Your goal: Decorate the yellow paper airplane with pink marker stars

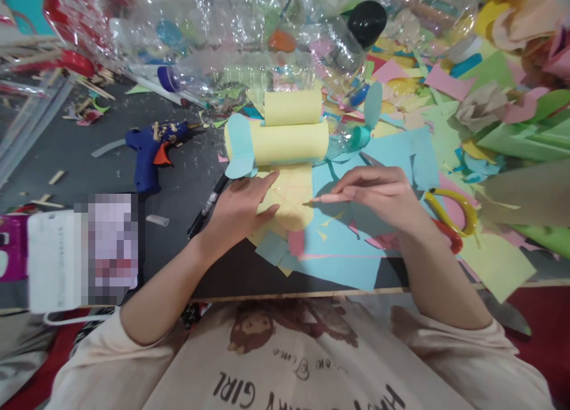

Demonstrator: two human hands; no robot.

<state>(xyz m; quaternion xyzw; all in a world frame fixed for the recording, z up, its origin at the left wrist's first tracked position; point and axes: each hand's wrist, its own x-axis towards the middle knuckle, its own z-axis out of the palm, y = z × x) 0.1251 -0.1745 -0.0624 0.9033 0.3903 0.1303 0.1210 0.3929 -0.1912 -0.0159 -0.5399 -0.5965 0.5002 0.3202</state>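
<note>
A plastic bottle wrapped in yellow paper [285, 141], with light-blue paper fins and a teal cap [358, 138], lies across the dark table. A flat yellow paper piece [291, 203] sticks out below it toward me. My left hand [238, 211] lies on that yellow piece, fingers flat, holding it down. My right hand [378, 197] is closed around a pink pencil [332, 198], whose tip touches the yellow paper. A light-blue sheet [351, 255] lies under both.
A blue glue gun [154, 151] sits at the left, a black pen [207, 207] by my left wrist. Yellow and red scissors [454, 217] lie right of my hand. Clear plastic bottles [231, 35] pile at the back, coloured paper scraps [481, 101] at the right. A white device [56, 258] is near left.
</note>
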